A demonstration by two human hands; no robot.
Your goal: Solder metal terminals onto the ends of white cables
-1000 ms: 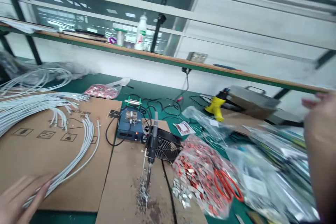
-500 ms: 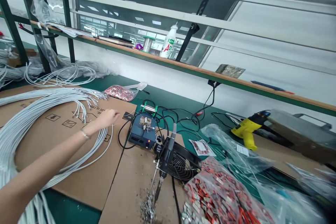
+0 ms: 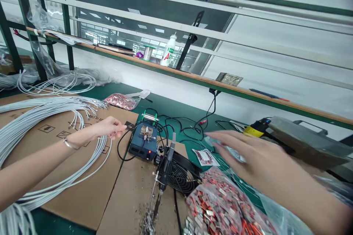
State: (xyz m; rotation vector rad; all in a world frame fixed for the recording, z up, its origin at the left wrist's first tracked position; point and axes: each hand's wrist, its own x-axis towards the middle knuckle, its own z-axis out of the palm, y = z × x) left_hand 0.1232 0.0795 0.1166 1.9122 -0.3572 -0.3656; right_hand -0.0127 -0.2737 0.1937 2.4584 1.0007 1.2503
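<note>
My left hand (image 3: 111, 126) is closed in a pinch above the cardboard, beside a small black square (image 3: 129, 126). A single white cable (image 3: 109, 150) runs up to its fingers; the cable's tip is hidden. My right hand (image 3: 245, 150), smeared by motion, reaches in from the right with fingers stretched out over clear plastic bags. Between the hands stands a blue soldering station (image 3: 143, 143) with a lit red lamp. In front of it, a black soldering iron (image 3: 167, 169) points down beside a black fan (image 3: 182, 176).
Bundled white cables (image 3: 44, 117) lie on the cardboard (image 3: 82, 187) at left. A bag of red-and-silver connectors (image 3: 217, 202) fills the front right. Behind it are a yellow heat gun (image 3: 255, 128) and black cords (image 3: 190, 128). A shelf (image 3: 193, 77) with a white bottle (image 3: 168, 51) crosses the back.
My right hand has come into view from the right, over the bags and heat gun. The left hand has turned from a fist-like shape to a pinch. The view has shifted slightly.
</note>
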